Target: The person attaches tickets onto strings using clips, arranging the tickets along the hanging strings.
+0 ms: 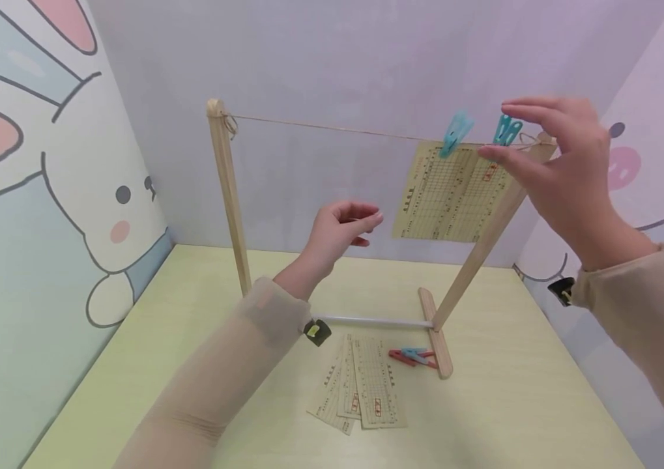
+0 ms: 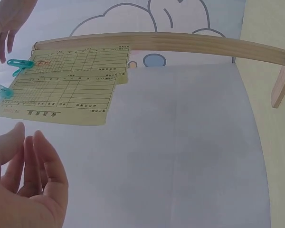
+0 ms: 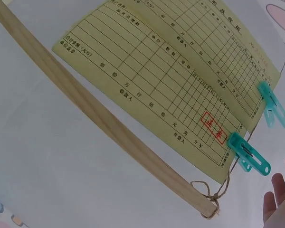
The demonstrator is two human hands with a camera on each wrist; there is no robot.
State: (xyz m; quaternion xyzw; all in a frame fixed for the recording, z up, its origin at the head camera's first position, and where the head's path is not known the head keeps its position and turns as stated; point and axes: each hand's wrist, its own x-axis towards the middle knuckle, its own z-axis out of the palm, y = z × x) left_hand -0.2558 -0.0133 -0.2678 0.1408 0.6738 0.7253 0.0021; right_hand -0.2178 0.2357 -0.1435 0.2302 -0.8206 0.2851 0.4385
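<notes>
Two yellowed printed receipt sheets [image 1: 434, 202] hang side by side, overlapping, from a thin string [image 1: 332, 127]. A light teal clothespin [image 1: 455, 133] and a darker teal clothespin [image 1: 506, 132] clip their top edges to the string. My right hand [image 1: 566, 150] is spread around the darker clothespin in the head view; in the right wrist view its fingers [image 3: 280, 190] stand apart from that pin. My left hand [image 1: 343, 228] hovers left of the sheets, fingers loosely bent, and the left wrist view shows nothing held between thumb and fingers.
The string runs between a left wooden post [image 1: 229, 202] and a right wooden post [image 1: 478, 260], joined low by a pale rod [image 1: 373, 321]. Several fanned receipt sheets [image 1: 375, 384] lie on the table [image 1: 513, 391]. Red and blue clothespins [image 1: 414, 356] lie beside the right foot [image 1: 440, 352].
</notes>
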